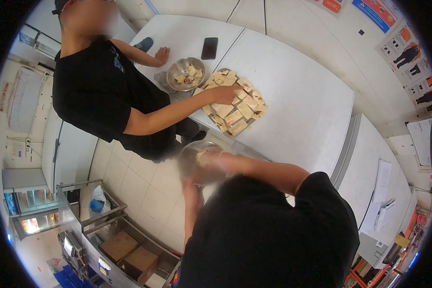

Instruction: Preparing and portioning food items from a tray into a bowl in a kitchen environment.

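My left hand [193, 189] grips a round metal bowl [188, 161] from its near side and underside, holding it off the table. Inside the bowl, my right hand [213, 159] is blurred by motion beside something pale; whether its fingers are closed on it is unclear. Beyond the bowl, an oval metal tray [231, 135] is covered with several flat, folded pieces of filled flatbread [245, 109]. A co-worker's hand [225, 94] reaches over the tray, a finger at the pieces. A second metal bowl [175, 67] beside the tray contains broken pieces.
The co-worker [104, 90] stands at the left, one hand [162, 55] resting on the white table [298, 82]. A black smartphone [209, 48] lies near the table's seam. Behind, at lower left, cardboard boxes [140, 262] sit in a metal-framed counter. Papers and a pen [377, 219] lie at right.
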`<state>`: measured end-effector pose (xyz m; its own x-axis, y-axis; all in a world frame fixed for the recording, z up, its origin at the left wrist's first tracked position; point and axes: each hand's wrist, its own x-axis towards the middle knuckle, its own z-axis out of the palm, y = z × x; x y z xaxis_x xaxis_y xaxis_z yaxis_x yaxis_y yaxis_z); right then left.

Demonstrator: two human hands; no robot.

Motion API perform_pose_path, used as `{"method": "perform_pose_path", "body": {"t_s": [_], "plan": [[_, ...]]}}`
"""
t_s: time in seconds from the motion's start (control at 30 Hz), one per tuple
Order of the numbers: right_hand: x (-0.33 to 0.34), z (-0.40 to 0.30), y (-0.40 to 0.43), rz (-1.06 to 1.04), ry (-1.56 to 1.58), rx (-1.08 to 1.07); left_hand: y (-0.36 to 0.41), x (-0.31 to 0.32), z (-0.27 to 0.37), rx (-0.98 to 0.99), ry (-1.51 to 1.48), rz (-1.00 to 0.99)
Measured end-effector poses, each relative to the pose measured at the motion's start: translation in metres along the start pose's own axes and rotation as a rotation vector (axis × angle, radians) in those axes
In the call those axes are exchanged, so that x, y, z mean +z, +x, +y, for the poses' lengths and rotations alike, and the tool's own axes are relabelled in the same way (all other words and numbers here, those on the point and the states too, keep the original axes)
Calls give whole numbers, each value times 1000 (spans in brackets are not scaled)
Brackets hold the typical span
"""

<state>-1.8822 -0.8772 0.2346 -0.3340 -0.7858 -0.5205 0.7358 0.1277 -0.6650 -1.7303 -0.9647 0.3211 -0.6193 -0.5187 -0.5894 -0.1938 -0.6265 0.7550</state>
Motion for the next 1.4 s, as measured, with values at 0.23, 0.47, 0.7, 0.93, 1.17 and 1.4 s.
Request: {"method": "perform_pose_path", "body": {"t_s": [0.23,0.47,0.7,0.93,1.17,1.4], "plan": [[3,-12,-10,35,-143,-5,-3,4,0,4,-4,25],[0,-11,-2,-8,63,166,6,-5,-7,-4,11,12],[-1,-12,-3,-2,-97,69,5,-2,-5,-21,10,44],[-9,-8,4,-37,-37,23,7,0,-4,-18,19,45],[-8,-11,5,3,-62,57,7,3,-1,-63,0,62],[-11,-2,15,38,-16,109,9,3,-2,-38,-12,27]]}}
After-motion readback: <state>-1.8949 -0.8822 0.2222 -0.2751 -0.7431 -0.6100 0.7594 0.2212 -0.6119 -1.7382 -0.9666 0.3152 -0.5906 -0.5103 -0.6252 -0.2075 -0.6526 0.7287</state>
